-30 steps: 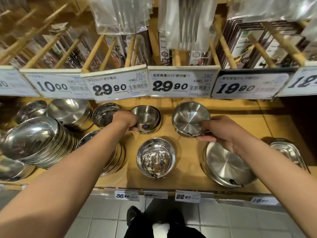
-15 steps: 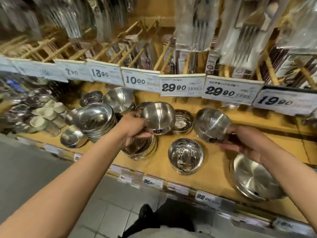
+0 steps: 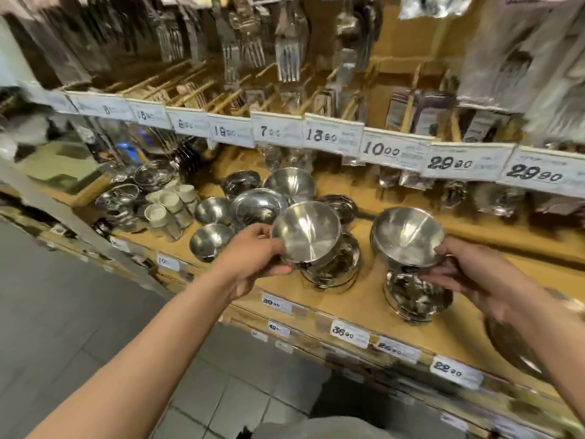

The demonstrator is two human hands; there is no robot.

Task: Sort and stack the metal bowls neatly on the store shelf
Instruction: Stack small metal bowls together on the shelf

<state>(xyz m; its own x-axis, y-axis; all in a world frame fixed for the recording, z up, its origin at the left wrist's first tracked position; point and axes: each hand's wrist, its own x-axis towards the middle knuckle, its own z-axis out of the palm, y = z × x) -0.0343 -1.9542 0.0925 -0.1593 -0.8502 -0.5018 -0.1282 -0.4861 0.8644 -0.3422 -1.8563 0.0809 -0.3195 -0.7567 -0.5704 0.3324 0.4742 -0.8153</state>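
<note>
I hold a small steel bowl in each hand above the wooden shelf [image 3: 357,299]. My left hand [image 3: 253,255] grips the left bowl [image 3: 305,231] by its rim, tilted toward me, over a stack of shiny bowls [image 3: 335,269]. My right hand [image 3: 462,270] grips the right bowl [image 3: 406,237], also tilted, just above a single bowl [image 3: 414,296] standing on the shelf. Farther left on the shelf sit a wide bowl stack [image 3: 258,207], a tall bowl stack [image 3: 289,183] and two little bowls [image 3: 210,240].
White cups [image 3: 167,207] and more steel ware crowd the shelf's left end. A large steel pan [image 3: 509,350] lies at the right edge. Price tags [image 3: 394,152] line the upper rail, with packed cutlery [image 3: 286,49] hanging above. Grey floor tiles lie below.
Both hands have lifted their bowls off the shelf and carried them left and toward me. My view has swung left, bringing the cups and the shelf's left end into sight.
</note>
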